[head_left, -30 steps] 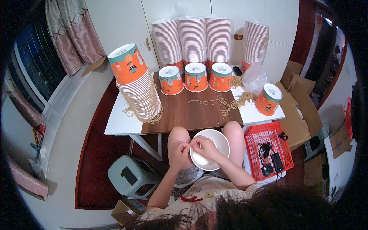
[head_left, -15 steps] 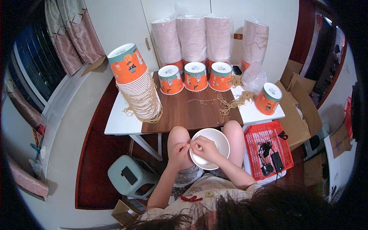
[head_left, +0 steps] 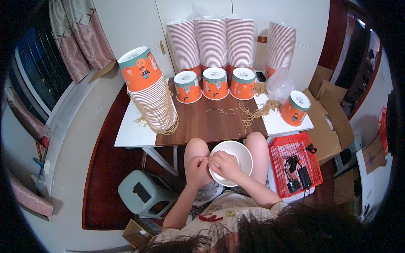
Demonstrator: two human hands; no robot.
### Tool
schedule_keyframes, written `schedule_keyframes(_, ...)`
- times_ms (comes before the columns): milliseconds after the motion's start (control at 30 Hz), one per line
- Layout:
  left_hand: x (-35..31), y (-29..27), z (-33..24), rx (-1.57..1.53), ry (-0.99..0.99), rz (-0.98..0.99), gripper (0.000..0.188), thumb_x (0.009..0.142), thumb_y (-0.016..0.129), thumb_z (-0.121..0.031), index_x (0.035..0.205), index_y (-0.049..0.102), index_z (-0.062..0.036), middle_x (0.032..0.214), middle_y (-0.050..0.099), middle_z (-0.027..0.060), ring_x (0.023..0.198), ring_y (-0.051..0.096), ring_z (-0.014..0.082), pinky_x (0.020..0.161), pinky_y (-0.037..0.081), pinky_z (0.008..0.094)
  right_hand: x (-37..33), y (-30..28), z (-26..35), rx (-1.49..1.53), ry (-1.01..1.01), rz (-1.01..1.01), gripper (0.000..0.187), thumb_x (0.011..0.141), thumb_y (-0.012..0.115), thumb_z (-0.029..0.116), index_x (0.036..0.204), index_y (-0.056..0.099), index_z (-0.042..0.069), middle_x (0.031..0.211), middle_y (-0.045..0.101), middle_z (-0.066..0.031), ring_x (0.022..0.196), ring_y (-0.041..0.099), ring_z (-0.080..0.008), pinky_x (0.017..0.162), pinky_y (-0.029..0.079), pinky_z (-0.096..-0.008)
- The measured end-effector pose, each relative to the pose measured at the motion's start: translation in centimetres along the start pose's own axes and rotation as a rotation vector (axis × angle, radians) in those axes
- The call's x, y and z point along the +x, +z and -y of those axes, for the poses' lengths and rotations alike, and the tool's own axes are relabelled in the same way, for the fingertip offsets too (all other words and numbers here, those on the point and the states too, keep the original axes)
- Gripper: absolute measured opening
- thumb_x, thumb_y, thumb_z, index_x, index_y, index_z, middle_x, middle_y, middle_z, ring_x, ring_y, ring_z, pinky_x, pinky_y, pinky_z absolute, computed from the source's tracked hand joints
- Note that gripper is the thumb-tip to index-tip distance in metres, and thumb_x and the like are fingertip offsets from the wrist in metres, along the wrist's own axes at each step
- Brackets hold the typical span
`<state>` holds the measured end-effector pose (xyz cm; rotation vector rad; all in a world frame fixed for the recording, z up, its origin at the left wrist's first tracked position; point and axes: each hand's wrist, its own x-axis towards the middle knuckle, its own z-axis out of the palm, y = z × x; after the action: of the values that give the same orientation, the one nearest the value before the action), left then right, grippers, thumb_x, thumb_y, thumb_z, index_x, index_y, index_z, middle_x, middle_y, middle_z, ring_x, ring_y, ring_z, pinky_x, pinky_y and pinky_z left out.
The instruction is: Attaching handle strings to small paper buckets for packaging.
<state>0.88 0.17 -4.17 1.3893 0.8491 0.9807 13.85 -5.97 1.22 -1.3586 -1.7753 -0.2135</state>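
Observation:
A white paper bucket [head_left: 245, 169] sits mouth up in my lap, between my knees. At its left rim my left hand [head_left: 195, 171] is closed in a pinch. My right hand [head_left: 226, 165] reaches over the bucket's mouth, its bent fingertips meeting those of the left. Whatever lies between the fingertips is too small and hidden to make out. On the table ahead, three orange and green paper buckets [head_left: 215, 86] stand upside down in a row. Tan string [head_left: 252, 114] lies in a loose tangle in front of them.
A tall leaning stack of buckets [head_left: 145, 95] with string draped over it stands on the table's left. Another upturned bucket [head_left: 295, 110] is at the right. Wrapped bucket stacks [head_left: 211, 42] line the back. A red basket [head_left: 278, 168] holds cables; a grey-green stool [head_left: 137, 189] is at left.
My right hand's fingers have shifted slightly and now lie closer against my left fingertips. The bucket in my lap and the things on the table stay in place.

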Motion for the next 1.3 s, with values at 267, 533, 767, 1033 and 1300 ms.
schedule_keyframes(267,-0.6,0.3,-1.5,-0.14,-0.159,0.042,0.015,0.085,0.051,-0.015,0.085,0.057,-0.0009,0.078,0.057,0.0014,0.074,0.05,0.0072,0.067,0.04,0.021,-0.8,0.4,-0.6,0.12,0.107,0.03,0.008,0.066,0.064,0.016,0.071,0.06,0.012,0.072,0.057,-0.0036,0.066,0.058,-0.0207,0.054,0.047,-0.0312)
schedule_keyframes(533,-0.7,0.2,-1.4,-0.228,-0.224,0.041,0.015,0.086,0.05,-0.016,0.085,0.057,-0.0026,0.075,0.054,-0.0013,0.067,0.047,0.0051,0.06,0.037,0.0182,-0.2,0.1,-0.3,0.154,0.178,0.008,0.009,0.068,0.066,0.018,0.07,0.061,0.011,0.07,0.057,-0.0041,0.065,0.058,-0.0219,0.053,0.046,-0.0322)
schedule_keyframes(767,-0.9,0.0,-0.7,-0.223,-0.215,0.028,0.012,0.084,0.054,-0.016,0.083,0.057,-0.0044,0.07,0.052,-0.0031,0.057,0.043,0.003,0.049,0.033,0.0164,-0.3,0.2,-0.2,0.076,0.17,0.033,0.008,0.068,0.065,0.018,0.07,0.061,0.011,0.071,0.057,-0.0044,0.067,0.058,-0.0216,0.055,0.047,-0.0322)
schedule_keyframes(1033,-1.0,0.5,-1.8,-0.101,-0.018,-0.061,0.01,0.082,0.052,-0.01,0.085,0.059,-0.0031,0.061,0.05,-0.0046,0.047,0.039,0.0027,0.043,0.03,0.0179,0.2,-0.1,-0.4,0.06,0.103,0.014,0.005,0.069,0.062,0.015,0.07,0.061,0.01,0.072,0.058,-0.006,0.066,0.058,-0.0218,0.055,0.047,-0.0319)
schedule_keyframes(1300,-1.2,0.0,-1.5,-0.328,-0.188,0.007,0.009,0.081,0.052,-0.005,0.088,0.057,-0.0038,0.068,0.052,-0.0025,0.045,0.036,0.0013,0.039,0.025,0.0157,0.4,-0.5,-1.0,0.351,0.255,0.221,0.012,0.072,0.06,0.009,0.083,0.057,0.008,0.081,0.058,-0.0071,0.068,0.058,-0.0204,0.059,0.047,-0.0294)
